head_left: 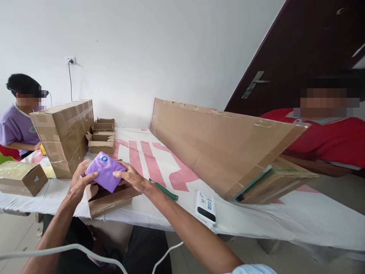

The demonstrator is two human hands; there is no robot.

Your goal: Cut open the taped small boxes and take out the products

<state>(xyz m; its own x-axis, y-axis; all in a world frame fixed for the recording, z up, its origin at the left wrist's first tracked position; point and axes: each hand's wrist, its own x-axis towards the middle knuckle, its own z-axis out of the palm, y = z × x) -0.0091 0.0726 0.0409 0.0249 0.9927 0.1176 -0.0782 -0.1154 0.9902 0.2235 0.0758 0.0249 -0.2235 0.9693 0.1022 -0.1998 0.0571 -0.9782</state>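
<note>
A purple soft pack (105, 172) with a round blue label is held up between my two hands, tilted over an open cardboard box (112, 202). My left hand (78, 182) grips its left side, thumb across the front. At the right corner, my right hand (131, 176) has its thumb on the front and its other fingers behind, partly hidden. The box sits at the table's near edge, and the pack and my hands cover part of its inside.
Right of the box lie a green-handled cutter (165, 191) and a white device (205, 207) with a black end. Stacked cartons (64, 139) and a small carton (24, 178) stand left, with open boxes (101, 142) behind. A long cardboard panel (222, 144) rises right. Two people sit at the sides.
</note>
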